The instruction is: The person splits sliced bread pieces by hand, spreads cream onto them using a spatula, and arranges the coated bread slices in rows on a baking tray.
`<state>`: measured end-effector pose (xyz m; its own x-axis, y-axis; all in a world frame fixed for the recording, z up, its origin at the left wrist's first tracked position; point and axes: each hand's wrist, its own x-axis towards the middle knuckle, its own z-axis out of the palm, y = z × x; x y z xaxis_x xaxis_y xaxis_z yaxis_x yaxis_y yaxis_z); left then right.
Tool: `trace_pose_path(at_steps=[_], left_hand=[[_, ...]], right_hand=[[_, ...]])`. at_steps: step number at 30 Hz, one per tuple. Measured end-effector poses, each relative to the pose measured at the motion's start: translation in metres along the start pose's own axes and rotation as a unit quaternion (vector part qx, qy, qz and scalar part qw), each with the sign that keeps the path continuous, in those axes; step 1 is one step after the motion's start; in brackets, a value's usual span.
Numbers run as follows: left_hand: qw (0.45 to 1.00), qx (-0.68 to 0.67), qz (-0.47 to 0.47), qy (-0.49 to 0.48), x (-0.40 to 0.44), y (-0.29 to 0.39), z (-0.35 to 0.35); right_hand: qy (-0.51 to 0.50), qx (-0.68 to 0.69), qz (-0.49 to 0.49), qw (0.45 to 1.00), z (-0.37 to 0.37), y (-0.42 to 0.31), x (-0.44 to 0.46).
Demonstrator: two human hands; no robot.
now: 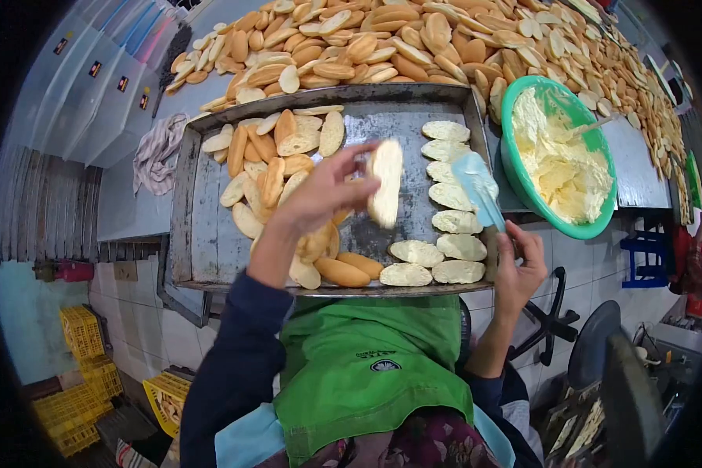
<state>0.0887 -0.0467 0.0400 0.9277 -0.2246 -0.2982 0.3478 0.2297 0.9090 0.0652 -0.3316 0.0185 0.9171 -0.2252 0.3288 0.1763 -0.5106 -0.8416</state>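
1 slice (386, 187) in L hand (331, 187) — blurry, poss. coated.

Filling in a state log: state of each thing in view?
Left hand: gripping slice
Slice: held, looks coated
Right hand: gripping spatula
Spatula: smeared
Bowl: partly full
Cream: surface uneven
Tray: partly filled
Right-side slices: coated, flat
Left-side bread: uncoated, jumbled
Table bread: heaped
Cloth: crumpled

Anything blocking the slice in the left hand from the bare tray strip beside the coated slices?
Nothing visible: the slice in the left hand hangs just left of that strip of tray; the spatula in the right hand is farther right, by the coated slices.
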Motion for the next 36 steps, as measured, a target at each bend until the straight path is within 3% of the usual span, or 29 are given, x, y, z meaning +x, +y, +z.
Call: trace_pose_path(at_steps=[2,4,6,9,11,20,25,26,28,30,32,34,36], left_hand=[[0.996,0.086,-0.008,-0.002,0.039,0.018,-0.004],[0.997,0.051,-0.034,-0.054,0.095,0.021,-0.012],[0.989,0.032,-0.053,-0.133,0.107,0.031,-0.003],[0.977,0.025,-0.076,-0.199,0.110,0.042,0.009],[0.968,0.046,-0.096,-0.228,0.101,0.054,0.016],[0.944,0.194,-0.089,-0.253,0.121,0.059,-0.021],[0.928,0.371,-0.037,-0.027,0.175,0.010,-0.041],[0.927,0.371,-0.035,-0.028,0.185,0.000,-0.048],[0.837,0.539,0.096,-0.002,0.199,-0.013,-0.056],[0.821,0.566,0.079,-0.002,0.189,-0.008,-0.047],[0.737,0.673,0.064,0.009,0.164,-0.005,-0.034],[0.747,0.664,0.032,0.005,0.164,-0.008,-0.032],[0.751,0.655,0.083,0.020,0.173,-0.014,-0.032]], right_hand=[[0.004,-0.008,0.015,1.000,-0.014,0.006,-0.002],[-0.003,0.046,0.063,0.997,-0.023,0.017,0.000],[-0.073,0.110,0.092,0.987,-0.022,0.015,0.006],[-0.141,0.088,0.115,0.979,-0.020,0.010,0.017],[-0.185,0.081,0.067,0.977,-0.016,0.011,0.025],[-0.089,0.146,0.117,0.978,-0.018,0.019,0.036],[-0.043,0.162,0.140,0.976,-0.019,0.026,0.024],[-0.041,0.162,0.139,0.976,-0.020,0.025,0.023],[-0.029,0.163,0.145,0.976,-0.024,0.024,0.020],[-0.020,0.152,0.151,0.977,-0.029,0.023,0.019],[-0.016,0.143,0.157,0.977,-0.031,0.021,0.017],[-0.018,0.149,0.169,0.974,-0.031,0.019,0.016],[-0.021,0.153,0.151,0.976,-0.028,0.016,0.015]])
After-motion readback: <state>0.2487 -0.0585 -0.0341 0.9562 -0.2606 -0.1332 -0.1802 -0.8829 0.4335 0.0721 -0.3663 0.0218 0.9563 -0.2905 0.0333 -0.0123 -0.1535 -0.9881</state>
